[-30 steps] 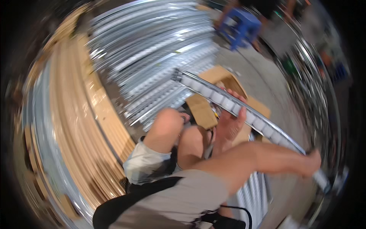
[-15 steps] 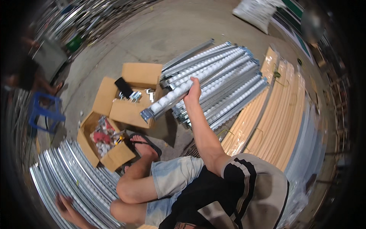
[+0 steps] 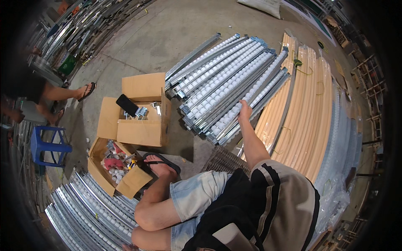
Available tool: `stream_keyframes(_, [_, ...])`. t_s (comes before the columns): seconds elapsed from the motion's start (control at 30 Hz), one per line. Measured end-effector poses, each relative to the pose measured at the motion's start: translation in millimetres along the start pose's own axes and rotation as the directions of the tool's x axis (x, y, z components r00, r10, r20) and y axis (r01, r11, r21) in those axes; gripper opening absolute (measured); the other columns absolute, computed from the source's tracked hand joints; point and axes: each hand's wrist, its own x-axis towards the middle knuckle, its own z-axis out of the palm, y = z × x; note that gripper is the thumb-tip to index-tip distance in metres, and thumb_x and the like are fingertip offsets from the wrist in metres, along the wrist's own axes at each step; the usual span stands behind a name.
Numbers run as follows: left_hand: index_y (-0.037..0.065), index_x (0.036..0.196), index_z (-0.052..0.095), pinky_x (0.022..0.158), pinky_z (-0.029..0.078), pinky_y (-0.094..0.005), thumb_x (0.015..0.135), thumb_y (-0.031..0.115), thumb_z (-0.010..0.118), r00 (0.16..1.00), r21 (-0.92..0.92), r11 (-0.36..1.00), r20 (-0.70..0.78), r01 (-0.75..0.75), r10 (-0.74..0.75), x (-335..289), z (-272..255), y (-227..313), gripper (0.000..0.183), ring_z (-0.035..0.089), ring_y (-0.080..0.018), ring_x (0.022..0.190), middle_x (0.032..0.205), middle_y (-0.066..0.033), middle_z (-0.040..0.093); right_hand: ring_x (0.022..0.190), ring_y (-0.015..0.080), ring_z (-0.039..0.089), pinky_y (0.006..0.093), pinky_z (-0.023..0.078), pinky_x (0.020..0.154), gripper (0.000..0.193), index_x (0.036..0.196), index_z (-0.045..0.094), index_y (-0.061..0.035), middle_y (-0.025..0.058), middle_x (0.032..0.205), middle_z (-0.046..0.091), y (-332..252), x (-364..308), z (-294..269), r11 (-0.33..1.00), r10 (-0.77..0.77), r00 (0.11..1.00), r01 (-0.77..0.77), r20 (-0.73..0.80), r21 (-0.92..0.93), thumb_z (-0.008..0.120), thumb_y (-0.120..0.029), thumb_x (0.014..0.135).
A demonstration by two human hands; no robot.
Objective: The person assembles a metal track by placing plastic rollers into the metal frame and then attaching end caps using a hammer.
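My right hand [image 3: 245, 111] is closed on the side of a roller track [image 3: 226, 122], a long metal channel lined with white wheels. That track lies on the right part of a pile of similar roller tracks [image 3: 213, 94] on the floor. At the bottom edge, only a bit of my left hand [image 3: 130, 247] shows, beside my knee, and its fingers cannot be made out. Nearest to it is a second stack of metal roller tracks [image 3: 79, 213] at the lower left.
An open cardboard box [image 3: 140, 133] holds metal brackets and a black phone [image 3: 127, 105]. Below it, a smaller carton [image 3: 134, 183] contains gloves and small parts. Wrapped beige tubes [image 3: 301, 125] lie right. A blue stool [image 3: 50, 147] and another person's leg [image 3: 67, 93] are left.
My right hand has moved right and lowered the roller track from mid-air onto the pile. My left hand has slid down toward the bottom edge. The view has shifted slightly.
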Motion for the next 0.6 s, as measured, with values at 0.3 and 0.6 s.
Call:
stream_keyframes(0.3, [-0.009, 0.119, 0.061, 0.078, 0.056, -0.0361, 0.098, 0.036, 0.063, 0.998, 0.022, 1.000, 0.061, 0.008, -0.010, -14, 7, -5, 0.049, 0.067, -0.0267, 0.088, 0.104, -0.0231, 0.068, 0.078, 0.0309, 0.060, 0.0446, 0.047, 0.075, 0.061, 0.089, 0.063, 0.0169, 0.0222, 0.085, 0.065, 20, 38, -19, 0.926, -0.139, 0.984, 0.089, -0.111, -0.368, 0.076, -0.040, 0.069])
stream_keyframes(0.6, [-0.010, 0.115, 0.062, 0.075, 0.058, -0.0380, 0.098, 0.034, 0.065, 0.999, 0.076, 0.997, 0.025, 0.018, -0.020, -24, -23, -5, 0.048, 0.068, -0.0290, 0.084, 0.100, -0.0246, 0.069, 0.056, 0.0276, 0.062, 0.0382, 0.054, 0.043, 0.070, 0.094, 0.065, 0.0112, 0.0195, 0.080, 0.064, 37, 53, -40, 0.832, 0.390, 0.909, -0.280, 0.145, -0.479, 0.068, -0.058, 0.082])
